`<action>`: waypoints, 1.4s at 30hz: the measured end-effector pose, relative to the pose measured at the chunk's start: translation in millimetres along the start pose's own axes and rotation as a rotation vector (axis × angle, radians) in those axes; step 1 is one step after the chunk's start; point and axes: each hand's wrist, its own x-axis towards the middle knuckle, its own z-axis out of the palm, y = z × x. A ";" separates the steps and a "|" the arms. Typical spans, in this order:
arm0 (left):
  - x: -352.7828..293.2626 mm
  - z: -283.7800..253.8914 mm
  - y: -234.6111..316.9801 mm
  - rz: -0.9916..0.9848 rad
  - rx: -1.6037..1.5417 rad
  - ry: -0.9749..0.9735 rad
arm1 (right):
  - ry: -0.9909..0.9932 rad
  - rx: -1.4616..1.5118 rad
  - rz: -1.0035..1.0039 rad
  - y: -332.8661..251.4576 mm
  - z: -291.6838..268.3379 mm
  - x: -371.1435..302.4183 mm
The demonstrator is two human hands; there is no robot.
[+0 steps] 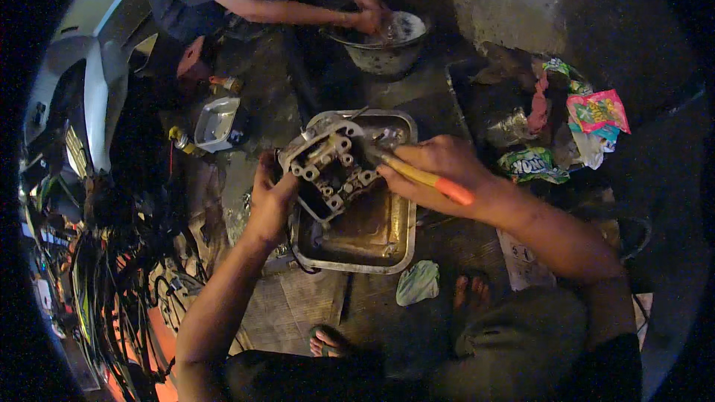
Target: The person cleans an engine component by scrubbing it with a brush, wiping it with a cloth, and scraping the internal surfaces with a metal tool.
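My left hand (271,197) grips the left side of a grey metal engine cylinder head (328,160), its open face with bolt holes turned up. The part is held tilted over a rectangular metal tray (408,242) with brownish liquid in it. My right hand (439,173) is closed round a brush (417,174) with a yellow handle and an orange end. The brush's head reaches to the right edge of the cylinder head; its bristles are hard to make out. The tray's far part holds some small items too dark to name.
Across from me, another person's hands (369,16) are in a round basin (383,58). A small metal tray (217,123) stands on the left, near a motorcycle's cables (112,283). Crumpled packets (598,112) lie on the right. A pale green cloth or bag (418,283) lies near my feet.
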 end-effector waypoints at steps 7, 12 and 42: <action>-2.0 -5.7 5.7 0.073 0.006 -0.003 | -0.162 0.102 0.237 -9.6 -1.2 7.2; -14.2 8.1 16.4 0.117 0.065 0.030 | -0.095 0.040 0.256 -21.2 -3.5 12.5; -132.8 -10.4 -65.7 0.741 0.994 -1.093 | -0.062 0.097 0.490 3.0 6.1 28.3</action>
